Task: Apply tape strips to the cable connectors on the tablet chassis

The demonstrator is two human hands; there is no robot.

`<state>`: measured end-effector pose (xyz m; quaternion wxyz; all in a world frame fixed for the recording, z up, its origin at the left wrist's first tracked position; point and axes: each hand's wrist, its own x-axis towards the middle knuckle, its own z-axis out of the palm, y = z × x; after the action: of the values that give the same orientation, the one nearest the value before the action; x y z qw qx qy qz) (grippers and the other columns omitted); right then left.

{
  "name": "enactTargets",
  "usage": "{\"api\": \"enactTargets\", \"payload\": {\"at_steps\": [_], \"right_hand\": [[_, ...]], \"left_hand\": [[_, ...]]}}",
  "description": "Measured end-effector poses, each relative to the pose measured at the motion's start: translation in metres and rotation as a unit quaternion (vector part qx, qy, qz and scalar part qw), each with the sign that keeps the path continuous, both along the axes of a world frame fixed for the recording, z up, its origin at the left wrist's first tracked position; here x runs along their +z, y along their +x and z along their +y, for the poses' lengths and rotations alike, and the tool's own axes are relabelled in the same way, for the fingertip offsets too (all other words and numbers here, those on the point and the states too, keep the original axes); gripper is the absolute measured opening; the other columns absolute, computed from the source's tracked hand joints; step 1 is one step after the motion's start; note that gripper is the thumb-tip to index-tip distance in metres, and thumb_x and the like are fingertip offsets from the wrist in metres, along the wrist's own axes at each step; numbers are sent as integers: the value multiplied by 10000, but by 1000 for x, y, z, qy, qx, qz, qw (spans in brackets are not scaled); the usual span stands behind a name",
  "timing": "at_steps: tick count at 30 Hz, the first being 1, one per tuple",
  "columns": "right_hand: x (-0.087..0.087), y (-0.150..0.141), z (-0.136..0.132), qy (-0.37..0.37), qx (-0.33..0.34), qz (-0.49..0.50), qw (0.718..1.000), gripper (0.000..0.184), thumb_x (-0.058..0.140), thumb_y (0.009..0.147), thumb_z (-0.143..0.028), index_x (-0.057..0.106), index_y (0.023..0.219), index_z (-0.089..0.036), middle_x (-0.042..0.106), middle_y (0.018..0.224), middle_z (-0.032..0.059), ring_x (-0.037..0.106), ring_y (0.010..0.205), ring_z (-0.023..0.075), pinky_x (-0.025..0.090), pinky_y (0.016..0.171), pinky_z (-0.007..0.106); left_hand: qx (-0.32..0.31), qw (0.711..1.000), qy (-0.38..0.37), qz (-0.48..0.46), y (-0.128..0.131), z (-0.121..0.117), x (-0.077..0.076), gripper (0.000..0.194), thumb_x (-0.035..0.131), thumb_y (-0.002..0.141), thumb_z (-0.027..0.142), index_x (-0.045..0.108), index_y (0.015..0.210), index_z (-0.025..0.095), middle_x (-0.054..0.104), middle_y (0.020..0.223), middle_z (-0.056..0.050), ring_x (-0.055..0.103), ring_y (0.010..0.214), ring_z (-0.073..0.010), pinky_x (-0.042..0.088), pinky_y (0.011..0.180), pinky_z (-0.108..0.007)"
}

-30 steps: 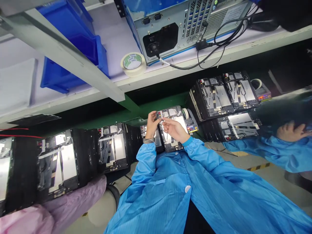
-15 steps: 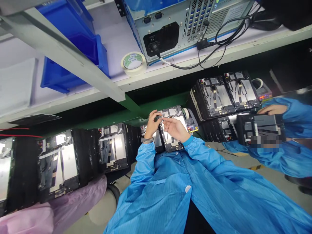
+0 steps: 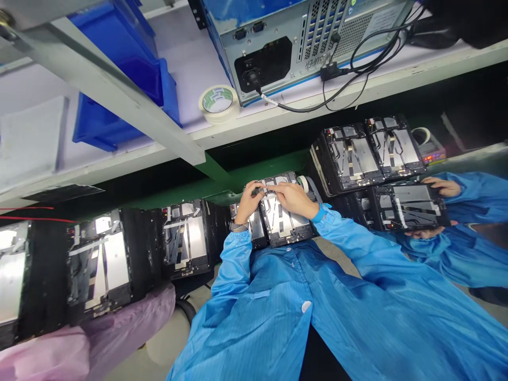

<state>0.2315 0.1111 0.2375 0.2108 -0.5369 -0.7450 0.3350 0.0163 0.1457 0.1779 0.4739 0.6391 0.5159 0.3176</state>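
Observation:
In the head view a black-framed electronic panel (image 3: 282,214) with a silver plate and dark ribbon strips lies in front of my body. My left hand (image 3: 248,202) is at its upper left edge, thumb and index finger closed towards each other; anything between them is too small to make out. From the other side my right hand (image 3: 294,199) lies over the panel's upper part. Its index finger is stretched out and its tip reaches the spot beside my left fingertips. A second similar panel (image 3: 257,228) sits partly hidden behind my left hand and wrist.
Similar panels stand in stacks to the left (image 3: 184,238) and right (image 3: 351,159). A tape roll (image 3: 304,183) is just behind my right hand. Above are a shelf edge (image 3: 254,127), another tape roll (image 3: 218,103) and a computer case (image 3: 265,58). A co-worker's hands hold a panel (image 3: 410,206) at right.
My right hand has turned from palm-up, fingers pinched, to back-up with the index finger extended on the panel. At right, the co-worker's panel has moved left and lies flatter.

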Motion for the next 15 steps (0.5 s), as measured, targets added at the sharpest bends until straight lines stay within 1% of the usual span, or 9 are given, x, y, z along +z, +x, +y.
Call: {"api": "enactTargets", "payload": {"at_steps": [1, 2, 4, 6, 9, 11, 12, 13, 15], "right_hand": [[0, 1, 6, 33, 40, -69, 996, 512, 447, 988, -138, 706, 1417, -242, 730, 1041, 110, 628, 903, 251, 422, 776, 335], [1, 2, 10, 49, 79, -126, 988, 527, 440, 993, -118, 689, 1440, -240, 724, 1051, 116, 625, 903, 250, 411, 770, 332], [-1, 1, 17, 65, 138, -202, 967, 520, 454, 993, -97, 676, 1446, -225, 717, 1062, 123, 622, 906, 249, 396, 757, 327], [-3, 0, 20, 81, 168, -239, 953, 516, 477, 979, -79, 671, 1438, -216, 716, 1080, 129, 625, 927, 254, 387, 751, 326], [-8, 1, 23, 88, 187, -248, 946, 559, 499, 957, -64, 643, 1472, -226, 716, 1066, 124, 629, 905, 254, 385, 731, 326], [-10, 5, 24, 82, 187, -228, 952, 567, 500, 961, -77, 642, 1484, -244, 718, 1039, 113, 631, 880, 251, 402, 732, 326], [-11, 8, 24, 82, 173, -205, 960, 558, 490, 973, -88, 648, 1483, -249, 721, 1031, 106, 635, 883, 250, 419, 747, 326], [-11, 12, 22, 85, 146, -173, 970, 541, 470, 990, -99, 657, 1475, -248, 726, 1038, 101, 644, 905, 250, 440, 774, 329], [-9, 21, 14, 98, 58, -90, 989, 493, 424, 1034, -137, 682, 1445, -228, 738, 1086, 96, 663, 978, 249, 477, 849, 336]], "left_hand": [[1, 1000, 4, 0, 0, 0, -1, 211, 641, 944, 187, 716, 1135, 236, 564, 1442, -114, 489, 1473, -253, 533, 1036, -346], [3, 1000, 5, -1, -1, 0, -3, 211, 641, 946, 191, 717, 1138, 234, 565, 1440, -114, 496, 1466, -255, 533, 1032, -346], [2, 1000, 2, -2, -2, 0, -4, 209, 642, 950, 205, 721, 1141, 240, 557, 1448, -111, 508, 1453, -258, 537, 1013, -343], [-6, 1000, 2, 3, -3, 1, -5, 209, 641, 956, 219, 726, 1144, 252, 560, 1440, -101, 523, 1438, -259, 533, 1018, -350], [-12, 1000, 23, 16, -4, 3, -5, 184, 630, 970, 228, 730, 1121, 255, 611, 1346, -91, 564, 1376, -251, 483, 1100, -385], [-4, 999, 49, 20, -2, 3, -4, 146, 633, 972, 231, 723, 1086, 246, 642, 1258, -84, 592, 1305, -243, 450, 1136, -400], [4, 998, 61, 21, 0, 3, -3, 123, 642, 968, 233, 713, 1067, 242, 652, 1215, -79, 603, 1265, -239, 446, 1137, -403], [11, 997, 70, 22, 1, 3, -2, 101, 655, 959, 234, 699, 1049, 239, 657, 1176, -73, 611, 1226, -237, 449, 1128, -402], [18, 996, 79, 26, 4, 5, 0, 80, 680, 939, 240, 669, 1018, 236, 659, 1114, -60, 620, 1160, -233, 465, 1099, -399]]}}
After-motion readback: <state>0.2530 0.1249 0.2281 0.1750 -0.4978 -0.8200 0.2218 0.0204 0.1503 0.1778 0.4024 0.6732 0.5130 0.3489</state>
